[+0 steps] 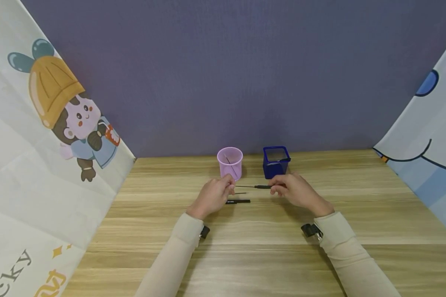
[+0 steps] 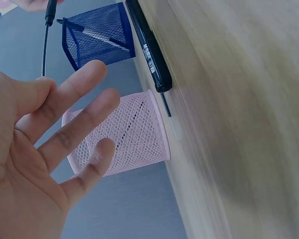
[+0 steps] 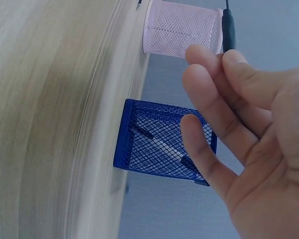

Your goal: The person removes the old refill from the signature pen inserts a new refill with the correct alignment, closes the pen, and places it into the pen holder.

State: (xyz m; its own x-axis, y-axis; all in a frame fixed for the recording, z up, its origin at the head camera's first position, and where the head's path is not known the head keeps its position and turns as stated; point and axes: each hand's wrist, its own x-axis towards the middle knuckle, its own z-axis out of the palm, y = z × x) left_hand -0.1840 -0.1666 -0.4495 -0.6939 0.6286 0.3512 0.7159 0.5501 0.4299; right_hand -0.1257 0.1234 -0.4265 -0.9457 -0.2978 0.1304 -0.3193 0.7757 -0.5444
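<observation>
A slim screwdriver with a black handle (image 1: 263, 187) and thin metal shaft lies level between both hands, above the table. My left hand (image 1: 212, 194) pinches the shaft's end between thumb and index finger, its other fingers spread in the left wrist view. At the opposite end, the fingertips of my right hand (image 1: 298, 192) pinch the handle (image 3: 229, 32). Beneath and near the left hand, a black marker pen (image 2: 150, 52) rests on the table. A thin dark rod (image 1: 240, 193) lies just behind it, partly hidden by that hand.
Behind the hands stand a pink mesh cup (image 1: 224, 170) with a thin dark stick inside and, to its right, a square blue mesh holder (image 1: 275, 170) containing a dark-ended pen-like item (image 3: 164, 148). A grey-purple panel (image 1: 223, 82) rises at the table's back edge.
</observation>
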